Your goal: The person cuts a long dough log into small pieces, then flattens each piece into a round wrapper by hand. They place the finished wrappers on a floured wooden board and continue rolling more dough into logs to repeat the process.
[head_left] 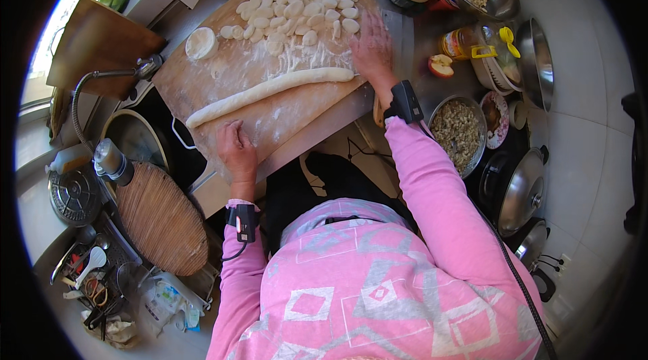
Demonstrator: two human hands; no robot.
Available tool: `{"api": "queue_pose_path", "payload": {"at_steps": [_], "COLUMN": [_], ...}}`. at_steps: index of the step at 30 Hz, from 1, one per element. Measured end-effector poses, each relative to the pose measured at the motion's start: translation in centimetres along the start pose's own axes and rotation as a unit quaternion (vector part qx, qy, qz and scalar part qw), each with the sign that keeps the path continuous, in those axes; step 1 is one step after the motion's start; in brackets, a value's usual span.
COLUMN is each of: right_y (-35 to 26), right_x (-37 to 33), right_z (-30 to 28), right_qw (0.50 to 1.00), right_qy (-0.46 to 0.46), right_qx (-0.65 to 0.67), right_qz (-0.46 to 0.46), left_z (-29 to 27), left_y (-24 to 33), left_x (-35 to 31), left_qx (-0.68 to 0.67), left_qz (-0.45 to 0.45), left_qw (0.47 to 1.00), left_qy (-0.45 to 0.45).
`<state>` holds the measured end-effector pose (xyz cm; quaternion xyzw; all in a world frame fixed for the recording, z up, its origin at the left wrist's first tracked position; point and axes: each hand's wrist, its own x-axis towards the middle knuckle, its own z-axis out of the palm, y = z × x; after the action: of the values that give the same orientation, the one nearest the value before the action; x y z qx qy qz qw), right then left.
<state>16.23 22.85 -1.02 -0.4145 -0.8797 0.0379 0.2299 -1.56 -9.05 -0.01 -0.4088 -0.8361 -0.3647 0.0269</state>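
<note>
A long floured dough rope lies slantwise across a wooden board. My left hand rests at the board's near edge, just below the rope's left end, with fingers loosely bent and nothing seen in them. At the board's right side, my right hand lies with fingers stretched out, close to the rope's right end and the dough pieces. Many small, flattened dough pieces are heaped on the far part of the board. To their left stands a small round dish of white flour. Loose flour streaks the wood.
On the right are a steel bowl of chopped filling, a cut apple, an oil bottle and a lidded pan. Left of the board are a faucet, a round wooden board and a utensil rack.
</note>
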Motion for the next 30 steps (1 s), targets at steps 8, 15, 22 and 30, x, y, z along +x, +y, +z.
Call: {"api": "queue_pose_path", "payload": {"at_steps": [8,15,22,30], "right_y": [1.0,0.4,-0.9,-4.1], "right_x": [-0.6,0.9,-3.7,-0.3], "right_z": [3.9,0.3,-0.8,-0.1], "right_qw": [0.993,0.976,0.972,0.993], "right_qy": [-0.106,0.011,-0.108,-0.083], "right_qx": [-0.056,0.214,0.090,0.068], "right_qz": [-0.010,-0.041,0.186,0.046], "left_z": [1.2,0.1,0.2,1.7], "left_y": [0.4,-0.3,-2.7,-4.2], "left_x": [0.9,2.5,4.7,6.6], "left_qx": [-0.035,-0.001,0.119,0.252], "left_qz": [0.004,0.012,0.010,-0.041], "left_qw": [0.999,1.000,0.993,0.960], "left_qy": [0.003,0.012,0.023,-0.119]}}
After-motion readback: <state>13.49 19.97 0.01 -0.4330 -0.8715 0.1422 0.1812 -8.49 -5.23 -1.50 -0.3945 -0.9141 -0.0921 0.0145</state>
